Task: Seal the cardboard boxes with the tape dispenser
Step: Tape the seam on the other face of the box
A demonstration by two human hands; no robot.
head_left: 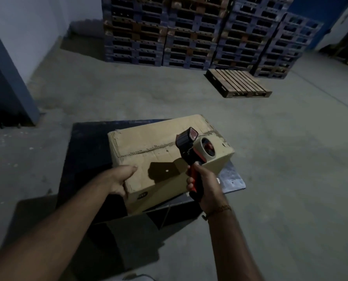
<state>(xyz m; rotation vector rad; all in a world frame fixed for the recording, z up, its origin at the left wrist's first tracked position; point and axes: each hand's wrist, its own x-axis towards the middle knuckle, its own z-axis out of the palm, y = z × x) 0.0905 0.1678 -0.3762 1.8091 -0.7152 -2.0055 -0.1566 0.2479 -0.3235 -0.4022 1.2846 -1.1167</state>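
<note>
Both hands are busy: the left hand (122,180) is spread wide against the near-left corner of the cardboard box (163,157), thumb on top and fingers down the side, while the right hand (202,184) is wrapped tight round the red handle of the tape dispenser (195,151), which hangs just above the box's top, not visibly touching it.

That 1 box sits closed on a dark low platform (87,142), its flaps meeting along a centre seam that shows rough, perforated-looking marks; whether fresh tape lies on it I cannot tell. Judging by its plain corrugated walls, the box should be stiff at corners and edges but give in the middle of the flaps, so bracing at a corner, as now, looks sound. Its weight cannot be judged. The dispenser's roll looks fairly full, and the cutter end is probably sharp.

Beyond lie a bare concrete floor (290,159), 1 wooden pallet (238,83), and stacked pallets (199,33) against the wall.
</note>
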